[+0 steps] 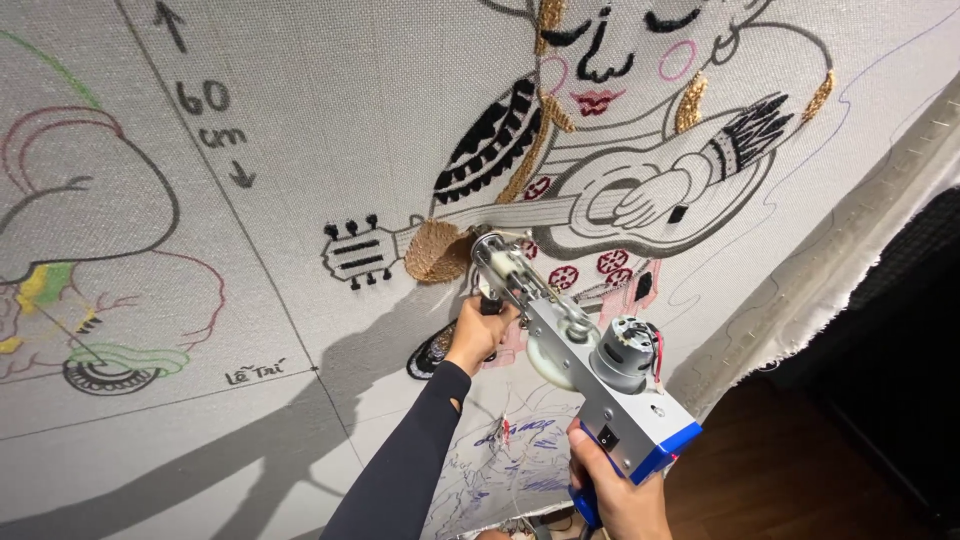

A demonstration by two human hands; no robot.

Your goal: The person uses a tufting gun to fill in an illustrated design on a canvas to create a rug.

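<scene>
Tufting gun (575, 345), grey metal body with blue handle, sits centre-right of the frame, nose pressed against stretched backing cloth (330, 170) at a tan tufted patch (437, 252) beside the outlined guitar neck. Left hand (480, 335) wraps the front handle just below the nose, grip closed around it. Right hand (615, 490) at lower centre-right wraps the blue rear handle, grip closed; trigger finger not clear. Black sleeve (410, 460) runs up from the bottom edge.

Risks, as judgement:
- Nose is close to black outline yarn of the guitar headstock (360, 255); a drift left would lay tan pile over the line.
- Uneven pressure against the cloth could skip loops or tear the weave.
- Left fingers sit just beside moving gear and needle parts; a slip could pinch them.
- Exposed motor (622, 355) wires near the right wrist could snag.
- Cloth edge (850, 250) at right looks loosely folded; slack there could make the fabric bounce.
</scene>
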